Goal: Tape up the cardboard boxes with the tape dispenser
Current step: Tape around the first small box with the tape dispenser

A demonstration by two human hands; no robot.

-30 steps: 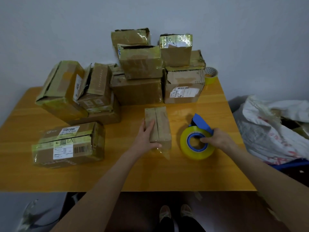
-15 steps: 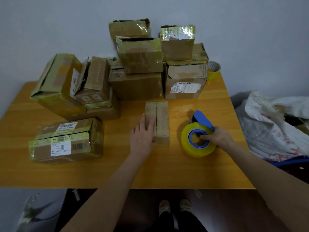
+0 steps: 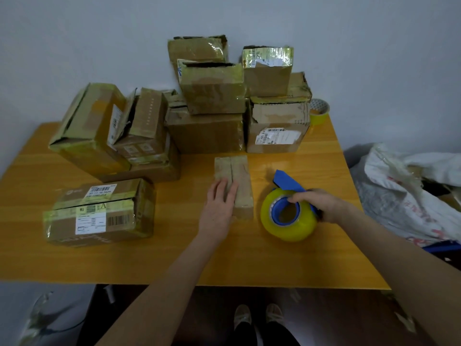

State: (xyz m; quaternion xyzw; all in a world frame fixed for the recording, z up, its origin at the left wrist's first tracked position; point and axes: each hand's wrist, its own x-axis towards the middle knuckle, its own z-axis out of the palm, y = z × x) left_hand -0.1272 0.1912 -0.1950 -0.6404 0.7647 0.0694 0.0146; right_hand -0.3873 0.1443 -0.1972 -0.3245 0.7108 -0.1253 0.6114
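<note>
A small narrow cardboard box (image 3: 239,176) lies lengthwise in the middle of the orange table (image 3: 174,258), its top flaps meeting in a centre seam. My left hand (image 3: 219,208) rests flat on its near left part with straight fingers. Just to the right is the blue tape dispenser (image 3: 287,183) carrying a fat yellow tape roll (image 3: 289,228). My right hand (image 3: 321,203) grips the dispenser over the top of the roll, thumb at the blue core.
Several taped and torn cardboard boxes (image 3: 207,131) are stacked along the back of the table against the wall. A labelled box (image 3: 99,211) lies front left. A spare tape roll (image 3: 319,111) sits back right. A white sack (image 3: 409,191) is beside the table's right edge.
My left hand has slid from the box's near end onto its top and lies flat there. My right hand has closed more over the tape roll. The camera has tilted slightly.
</note>
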